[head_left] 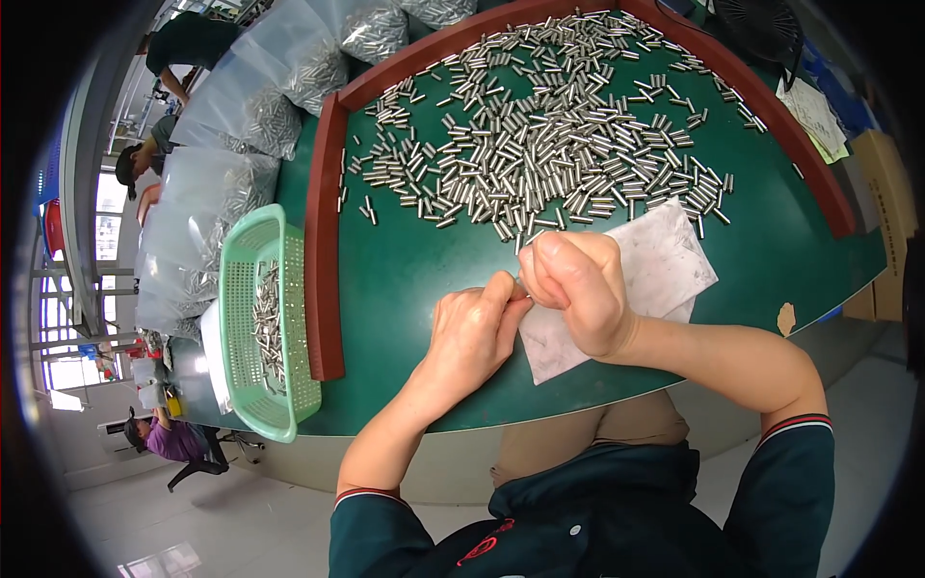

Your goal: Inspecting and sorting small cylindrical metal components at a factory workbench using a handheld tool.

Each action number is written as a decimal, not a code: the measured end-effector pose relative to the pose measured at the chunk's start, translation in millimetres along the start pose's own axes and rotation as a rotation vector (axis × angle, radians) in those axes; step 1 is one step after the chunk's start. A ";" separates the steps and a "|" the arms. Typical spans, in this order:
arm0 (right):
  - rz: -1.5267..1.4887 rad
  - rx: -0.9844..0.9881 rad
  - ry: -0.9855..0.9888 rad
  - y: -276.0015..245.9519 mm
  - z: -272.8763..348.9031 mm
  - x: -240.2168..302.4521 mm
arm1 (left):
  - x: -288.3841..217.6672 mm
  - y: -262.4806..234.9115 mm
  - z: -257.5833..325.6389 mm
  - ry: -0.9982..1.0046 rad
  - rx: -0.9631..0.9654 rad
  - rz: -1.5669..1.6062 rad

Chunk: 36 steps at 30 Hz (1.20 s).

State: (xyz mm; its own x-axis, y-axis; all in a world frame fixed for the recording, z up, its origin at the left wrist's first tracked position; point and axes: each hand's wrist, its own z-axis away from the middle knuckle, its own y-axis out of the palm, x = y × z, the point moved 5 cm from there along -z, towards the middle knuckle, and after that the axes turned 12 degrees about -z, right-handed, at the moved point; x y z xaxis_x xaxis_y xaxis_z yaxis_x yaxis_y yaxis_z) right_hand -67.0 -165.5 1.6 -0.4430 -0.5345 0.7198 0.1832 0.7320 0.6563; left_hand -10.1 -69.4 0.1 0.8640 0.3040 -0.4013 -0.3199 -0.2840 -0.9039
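Observation:
My left hand (pixel 470 332) and my right hand (pixel 580 292) meet over the near part of the green tabletop (pixel 405 260). Both are closed, thumb and finger of the left pinched together against the curled fingers of the right. Whatever lies between the fingertips is too small and covered to make out. Under my right hand and wrist lies a white, smudged cloth (pixel 670 258). Just beyond the hands spreads a large heap of short, shiny metal pins (pixel 568 154), lying loose in all directions.
A dark red raised border (pixel 325 250) edges the heap. Left of it stands a light green plastic basket (pixel 294 385) with metal pins inside. Clear bags of pins (pixel 231 183) line the table's left side. A black fan (pixel 756 24) and papers (pixel 811 114) are at far right. Other people work leftward.

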 end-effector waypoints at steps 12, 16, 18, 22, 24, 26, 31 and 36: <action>-0.200 -0.066 0.113 -3.4 -2.2 -0.2 | 30.8 8.7 8.0 -0.442 0.243 1.536; -0.213 -0.059 0.122 -2.4 -4.4 0.4 | 32.8 5.4 5.4 -0.479 0.217 1.577; -0.212 -0.063 0.129 -3.3 -5.1 0.7 | 33.4 4.9 4.9 -0.531 0.232 1.566; -0.237 -0.064 0.129 -3.7 -8.0 0.4 | 33.5 1.7 4.0 -0.535 0.220 1.516; -0.242 -0.067 0.132 -5.3 -8.9 -0.1 | 33.6 -0.7 3.8 -0.636 0.149 1.526; -0.216 -0.072 0.132 -5.3 -8.1 -0.4 | 44.2 -1.2 5.1 -0.604 0.080 1.644; -0.203 -0.064 0.137 -6.2 -8.1 0.1 | 77.4 -23.3 1.8 -0.496 -0.266 0.635; -0.201 -0.066 0.136 -6.2 -8.8 0.5 | 64.5 -25.6 -10.0 -0.341 -0.290 -0.098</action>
State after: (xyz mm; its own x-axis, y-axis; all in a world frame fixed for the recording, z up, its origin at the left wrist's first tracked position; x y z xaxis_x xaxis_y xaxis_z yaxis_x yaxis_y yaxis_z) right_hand -60.6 -174.0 -0.1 -0.3551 -0.7216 0.5942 0.1620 0.5785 0.7994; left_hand 57.7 -51.6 -1.1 0.6919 0.6102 -0.3860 -0.0792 -0.4673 -0.8806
